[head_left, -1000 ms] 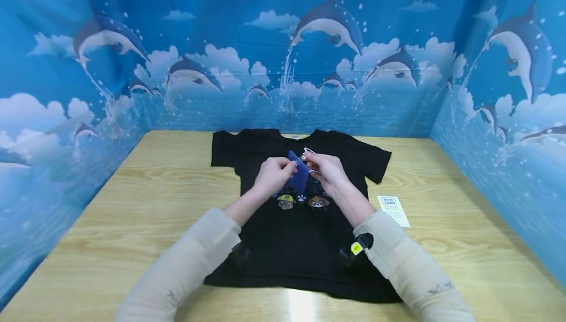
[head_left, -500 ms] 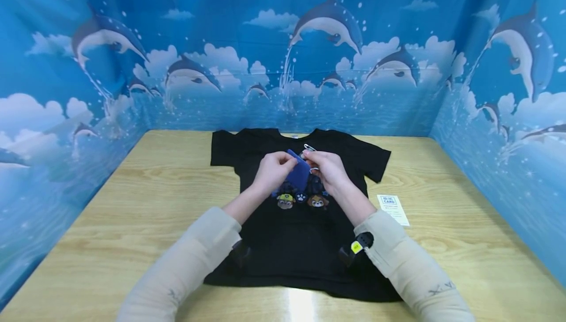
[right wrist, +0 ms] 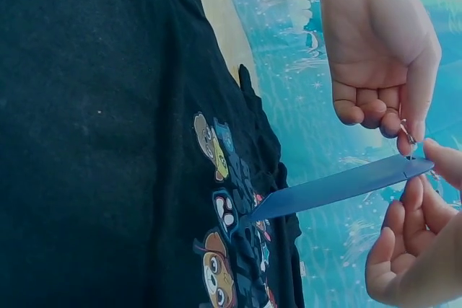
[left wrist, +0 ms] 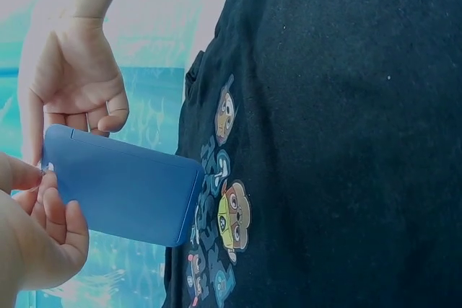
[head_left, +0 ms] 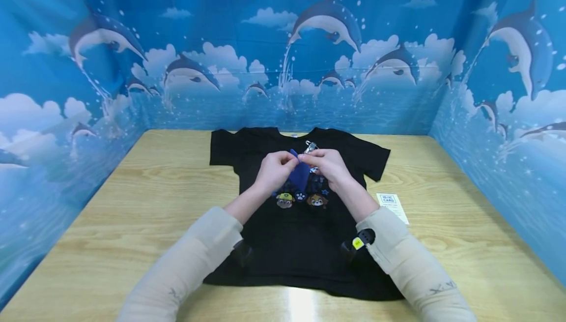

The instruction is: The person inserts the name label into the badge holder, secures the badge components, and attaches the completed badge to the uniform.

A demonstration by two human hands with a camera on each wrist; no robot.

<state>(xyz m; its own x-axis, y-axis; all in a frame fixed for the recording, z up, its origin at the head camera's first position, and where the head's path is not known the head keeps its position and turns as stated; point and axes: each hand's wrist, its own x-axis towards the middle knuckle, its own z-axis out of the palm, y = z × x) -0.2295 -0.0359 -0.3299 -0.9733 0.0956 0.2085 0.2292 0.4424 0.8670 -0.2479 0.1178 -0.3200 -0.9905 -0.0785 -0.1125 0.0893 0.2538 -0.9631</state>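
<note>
A flat blue card holder [head_left: 300, 177] hangs at a slant above a black printed T-shirt [head_left: 292, 243]. My left hand [head_left: 274, 170] pinches at its upper end with thumb and fingers. My right hand [head_left: 326, 164] meets it there, holding a small silver metal keychain [head_left: 311, 146] that juts out past the fingers. In the left wrist view, the left hand [left wrist: 40, 236] touches a tiny shiny bit at the holder's [left wrist: 123, 185] end. Seen from the right wrist, a metal piece [right wrist: 409, 133] lies at the left fingertips; fingers partly hide how it joins the holder.
A white card printed "ID/IC CARD" [head_left: 393, 208] lies right of the shirt on the wooden table [head_left: 177, 204]. Blue dolphin curtains [head_left: 283, 66] enclose the back and sides. A dark watch-like band with a yellow tag [head_left: 360, 241] sits on the right wrist.
My right hand has moved slightly left, its thumb now against the holder's upper end, and the metal keychain sticks up more beyond the fingers. My left hand keeps its place at the holder.
</note>
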